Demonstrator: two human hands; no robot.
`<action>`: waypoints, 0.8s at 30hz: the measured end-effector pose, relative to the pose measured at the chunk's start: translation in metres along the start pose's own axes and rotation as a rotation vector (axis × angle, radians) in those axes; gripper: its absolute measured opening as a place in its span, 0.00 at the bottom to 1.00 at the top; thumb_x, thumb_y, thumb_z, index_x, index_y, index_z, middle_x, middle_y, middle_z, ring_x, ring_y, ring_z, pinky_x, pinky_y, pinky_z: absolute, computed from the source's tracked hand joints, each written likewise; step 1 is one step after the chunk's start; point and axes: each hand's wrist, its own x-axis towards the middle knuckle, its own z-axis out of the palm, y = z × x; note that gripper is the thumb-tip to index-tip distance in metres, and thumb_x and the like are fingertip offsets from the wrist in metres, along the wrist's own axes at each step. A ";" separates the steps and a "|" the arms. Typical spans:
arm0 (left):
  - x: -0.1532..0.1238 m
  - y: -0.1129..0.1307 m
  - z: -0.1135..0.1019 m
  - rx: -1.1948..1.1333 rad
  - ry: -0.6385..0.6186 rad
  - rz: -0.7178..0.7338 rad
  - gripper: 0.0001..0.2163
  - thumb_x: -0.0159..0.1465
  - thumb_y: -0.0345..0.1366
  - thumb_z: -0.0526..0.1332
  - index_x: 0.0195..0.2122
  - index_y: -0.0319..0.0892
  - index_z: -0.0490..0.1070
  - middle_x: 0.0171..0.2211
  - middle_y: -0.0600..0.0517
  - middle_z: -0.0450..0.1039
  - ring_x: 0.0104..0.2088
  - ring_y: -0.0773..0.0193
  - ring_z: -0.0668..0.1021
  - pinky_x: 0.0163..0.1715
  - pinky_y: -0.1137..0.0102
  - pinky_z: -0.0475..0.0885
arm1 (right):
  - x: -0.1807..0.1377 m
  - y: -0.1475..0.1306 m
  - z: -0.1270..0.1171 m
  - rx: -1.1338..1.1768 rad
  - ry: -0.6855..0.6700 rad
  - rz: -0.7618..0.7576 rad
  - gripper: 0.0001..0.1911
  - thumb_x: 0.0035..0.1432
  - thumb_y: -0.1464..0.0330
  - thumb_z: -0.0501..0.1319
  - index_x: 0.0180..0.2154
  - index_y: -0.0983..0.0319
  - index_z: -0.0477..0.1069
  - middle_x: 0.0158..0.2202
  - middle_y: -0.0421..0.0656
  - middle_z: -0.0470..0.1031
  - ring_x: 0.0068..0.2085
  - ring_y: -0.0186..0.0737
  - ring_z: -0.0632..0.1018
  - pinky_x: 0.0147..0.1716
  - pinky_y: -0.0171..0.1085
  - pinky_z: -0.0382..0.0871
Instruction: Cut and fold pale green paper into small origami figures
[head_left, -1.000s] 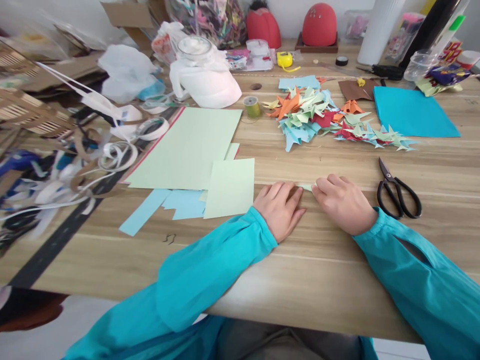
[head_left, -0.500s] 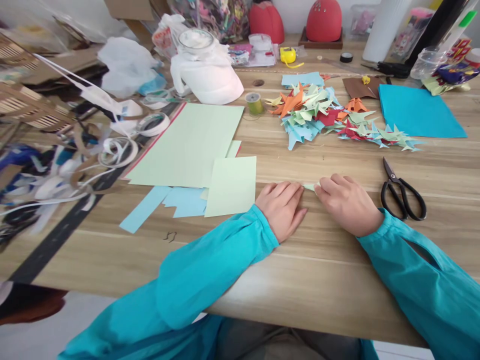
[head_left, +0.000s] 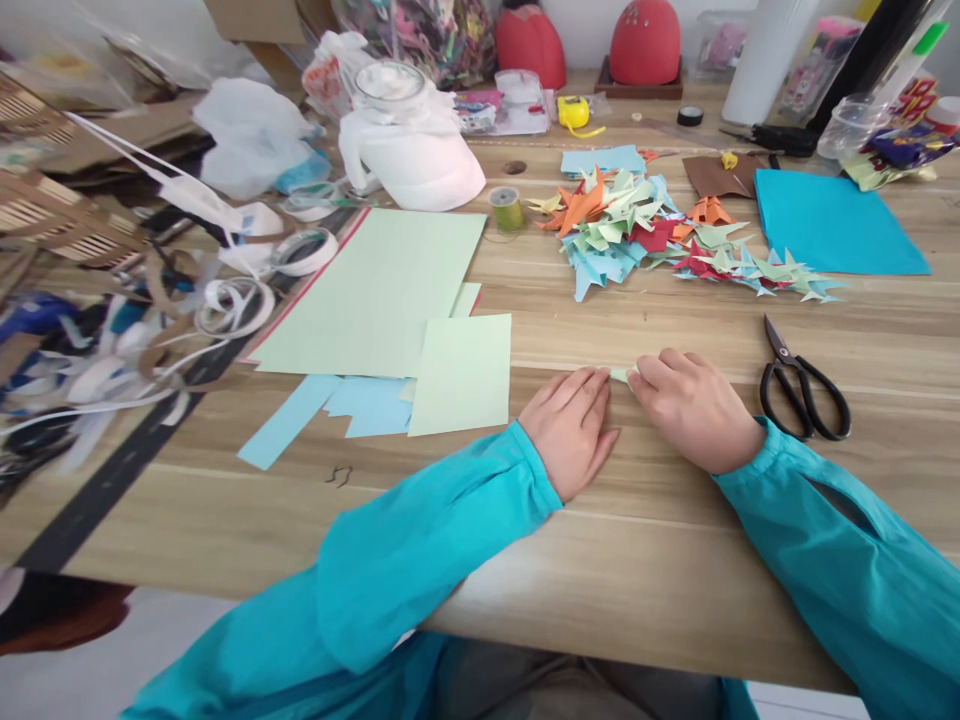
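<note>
Both my hands rest on the wooden table [head_left: 480,520], fingertips meeting over a small pale green paper piece [head_left: 619,375]. My left hand [head_left: 571,432] lies palm down with fingers together, pressing on the paper's left end. My right hand [head_left: 694,408] has its fingers curled, pinching the paper's right end. Most of the paper is hidden under the fingers. A pale green square sheet [head_left: 461,374] lies just left of my left hand.
Black scissors [head_left: 802,385] lie right of my right hand. A heap of folded paper shapes [head_left: 645,235], a teal sheet [head_left: 832,222], a large green sheet [head_left: 375,295], light blue scraps [head_left: 330,410], a thread spool [head_left: 508,208] and tape rolls [head_left: 236,305] crowd the far and left side.
My hands have drawn slightly closer over the small paper; the left hand slid a little to the right. Nothing else on the table moved.
</note>
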 end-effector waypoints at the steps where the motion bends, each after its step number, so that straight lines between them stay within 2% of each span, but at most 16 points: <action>1: 0.000 0.000 0.000 0.002 -0.003 -0.003 0.21 0.62 0.39 0.51 0.50 0.27 0.67 0.52 0.37 0.67 0.53 0.49 0.66 0.52 0.57 0.63 | 0.000 0.000 0.000 0.001 0.000 -0.002 0.09 0.60 0.75 0.53 0.33 0.66 0.72 0.31 0.46 0.69 0.33 0.41 0.64 0.27 0.40 0.47; 11: 0.004 0.003 -0.010 0.051 -0.029 -0.013 0.21 0.62 0.38 0.51 0.48 0.24 0.68 0.50 0.35 0.69 0.51 0.49 0.69 0.51 0.58 0.66 | -0.001 -0.001 -0.001 0.003 0.003 -0.006 0.11 0.60 0.75 0.52 0.34 0.66 0.72 0.32 0.47 0.69 0.33 0.41 0.63 0.27 0.40 0.47; 16: 0.003 0.006 -0.001 0.043 0.004 0.043 0.19 0.63 0.34 0.50 0.50 0.25 0.66 0.53 0.37 0.66 0.54 0.49 0.67 0.53 0.58 0.66 | 0.000 -0.002 -0.002 -0.003 -0.003 -0.004 0.10 0.60 0.75 0.52 0.33 0.66 0.72 0.31 0.47 0.69 0.33 0.41 0.64 0.27 0.40 0.47; 20: 0.002 0.007 0.004 0.012 -0.021 0.055 0.18 0.63 0.32 0.49 0.50 0.27 0.66 0.53 0.37 0.66 0.54 0.51 0.67 0.53 0.57 0.66 | 0.000 -0.002 -0.003 0.001 -0.007 -0.004 0.11 0.60 0.75 0.52 0.33 0.67 0.72 0.31 0.47 0.69 0.33 0.41 0.63 0.27 0.40 0.47; 24: 0.003 0.006 0.002 -0.020 -0.054 0.043 0.19 0.63 0.32 0.49 0.52 0.25 0.64 0.55 0.35 0.63 0.57 0.49 0.63 0.55 0.56 0.64 | 0.000 0.000 -0.003 0.009 -0.009 -0.008 0.11 0.61 0.75 0.51 0.33 0.66 0.72 0.31 0.46 0.68 0.33 0.41 0.63 0.27 0.39 0.47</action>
